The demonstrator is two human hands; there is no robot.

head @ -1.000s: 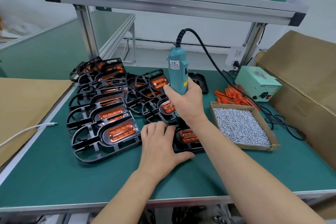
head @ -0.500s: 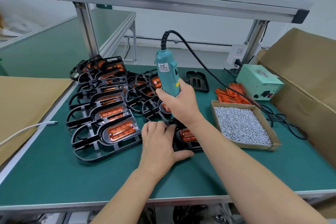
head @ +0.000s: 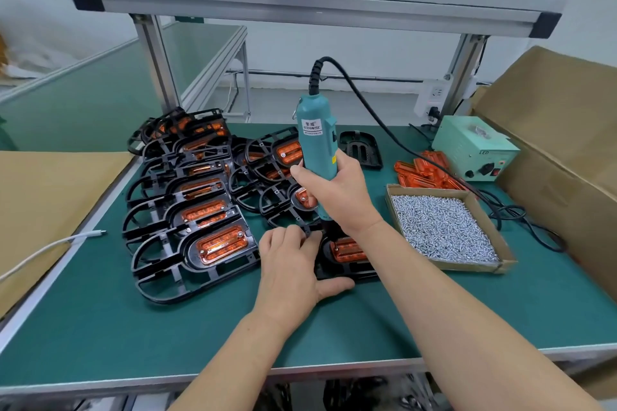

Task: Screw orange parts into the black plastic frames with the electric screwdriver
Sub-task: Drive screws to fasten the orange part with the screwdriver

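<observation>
Since the hands hide the bit tip, seating of the screw is unconfirmed. Green-matted workbench (head: 133, 327) carries a pile of finished black frames (head: 222, 243) at left and a mint-green power box (head: 477, 150) back right. A cardboard tray of silver screws (head: 440, 227) sits right of the work, with loose orange plastic parts (head: 424, 173) just behind it.

Current black plastic frame (head: 334, 272) lies flat between pile and tray, with a translucent orange part (head: 347, 248) sitting in it. Fingers of the right hand (head: 337, 190) are clenched round the teal corded electric screwdriver (head: 317, 143). Meanwhile the left hand (head: 290, 264) grips the frame, fingers curled at its far-left edge by the bit, thumb along the near edge.

Change over the last second: the driver shifted left and its top tipped leftward, and the left fingers went from flattish to curled. I read that as lining up on the left screw hole — not driven home yet.
</observation>
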